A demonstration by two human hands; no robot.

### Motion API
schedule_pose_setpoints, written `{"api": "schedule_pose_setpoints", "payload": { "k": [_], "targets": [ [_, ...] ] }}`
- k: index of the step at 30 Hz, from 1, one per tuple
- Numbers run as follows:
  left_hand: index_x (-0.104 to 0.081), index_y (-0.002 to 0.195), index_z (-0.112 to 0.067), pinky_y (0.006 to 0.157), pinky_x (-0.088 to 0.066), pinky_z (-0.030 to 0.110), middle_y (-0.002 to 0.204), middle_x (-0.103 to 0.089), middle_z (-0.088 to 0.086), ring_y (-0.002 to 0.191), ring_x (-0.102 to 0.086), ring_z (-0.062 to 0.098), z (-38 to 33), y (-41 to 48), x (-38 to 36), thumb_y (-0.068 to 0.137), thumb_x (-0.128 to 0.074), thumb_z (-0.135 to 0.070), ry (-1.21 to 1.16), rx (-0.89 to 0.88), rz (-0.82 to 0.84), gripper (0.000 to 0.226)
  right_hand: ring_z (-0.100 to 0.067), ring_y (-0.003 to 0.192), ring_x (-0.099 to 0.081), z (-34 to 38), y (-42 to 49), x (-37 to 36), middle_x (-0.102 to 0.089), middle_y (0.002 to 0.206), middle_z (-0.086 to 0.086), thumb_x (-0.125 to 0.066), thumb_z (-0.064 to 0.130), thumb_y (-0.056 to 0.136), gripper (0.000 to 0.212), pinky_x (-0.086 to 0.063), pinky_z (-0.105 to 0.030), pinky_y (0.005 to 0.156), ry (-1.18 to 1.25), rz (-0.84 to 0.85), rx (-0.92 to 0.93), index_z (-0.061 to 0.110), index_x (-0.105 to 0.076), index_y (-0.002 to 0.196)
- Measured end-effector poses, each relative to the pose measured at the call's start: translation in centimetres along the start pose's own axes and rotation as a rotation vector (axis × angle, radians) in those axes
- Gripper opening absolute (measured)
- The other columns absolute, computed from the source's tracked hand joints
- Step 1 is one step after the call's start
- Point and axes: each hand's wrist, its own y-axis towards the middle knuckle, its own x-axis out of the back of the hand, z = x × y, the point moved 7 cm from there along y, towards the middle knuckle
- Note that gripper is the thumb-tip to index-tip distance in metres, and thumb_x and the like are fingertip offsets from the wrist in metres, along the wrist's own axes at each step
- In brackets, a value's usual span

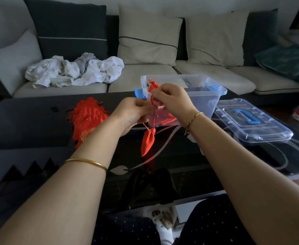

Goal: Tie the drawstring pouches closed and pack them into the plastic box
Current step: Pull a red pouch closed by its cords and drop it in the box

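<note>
Above a glossy black table (39,124), left hand (134,114) and right hand (171,99) raised close together, each pinching the thin red drawstring (152,117) of a small red fabric pouch (147,142) dangling beneath them. Just behind, clear plastic box (207,96) with blue latches, more red pouches inside. Left of the hands, heap of flat red pouches (86,119). To the right, clear lid (251,121) with blue handle.
</note>
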Motion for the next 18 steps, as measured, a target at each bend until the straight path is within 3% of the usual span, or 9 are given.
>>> {"api": "schedule_pose_setpoints", "payload": {
  "k": [3,7,10,15,18],
  "targets": [
    [-0.066,0.08,-0.007,0.054,-0.048,0.015,0.066,-0.059,0.001,0.052,-0.05,0.005,0.1,0.0,0.0,0.086,-0.065,-0.01,-0.028,0.01,-0.002,0.007,-0.013,0.057,-0.05,-1.4,0.0,0.2,-0.054,0.07,-0.006,-0.042,0.032,0.098,0.035,-0.045,-0.019,0.046,0.272,-0.035,-0.176,0.009,-0.058,0.077],
    [-0.064,0.077,-0.01,0.05,-0.048,0.015,0.061,-0.066,-0.003,0.048,-0.058,0.0,0.2,-0.1,-0.4,0.088,-0.062,-0.01,-0.083,0.024,0.017,0.011,-0.022,0.068,-0.054,-4.0,-0.6,-0.7,-0.061,0.078,-0.009,-0.032,0.035,0.1,0.042,-0.043,-0.024,0.052,0.129,0.089,-0.364,0.009,-0.06,0.081],
    [-0.063,0.077,-0.012,0.05,-0.048,0.014,0.061,-0.066,-0.005,0.049,-0.06,-0.001,0.2,-0.1,-0.3,0.09,-0.058,-0.006,-0.117,0.025,-0.002,0.015,-0.024,0.075,-0.051,-4.9,-1.4,-2.1,-0.058,0.082,-0.012,-0.037,0.035,0.1,0.035,-0.042,-0.021,0.051,0.222,0.233,-0.456,0.007,-0.057,0.092],
    [-0.056,0.074,-0.016,0.049,-0.048,0.015,0.062,-0.065,-0.004,0.049,-0.058,0.001,0.5,0.1,0.2,0.09,-0.058,-0.004,-0.112,0.02,-0.049,0.02,-0.011,0.059,-0.044,-5.1,-1.8,-2.3,-0.045,0.065,-0.001,-0.041,0.023,0.099,0.032,-0.04,-0.016,0.049,0.482,0.289,-0.497,0.013,-0.047,0.069],
    [-0.056,0.071,-0.015,0.055,-0.048,0.017,0.071,-0.066,0.0,0.06,-0.059,0.006,0.8,0.3,0.8,0.088,-0.059,0.0,-0.086,0.01,-0.101,0.022,-0.01,0.059,-0.047,-5.5,-2.4,-2.4,-0.047,0.064,0.001,-0.045,0.025,0.096,0.032,-0.04,-0.021,0.057,0.403,0.45,-0.548,0.016,-0.046,0.066]
  ]
}}
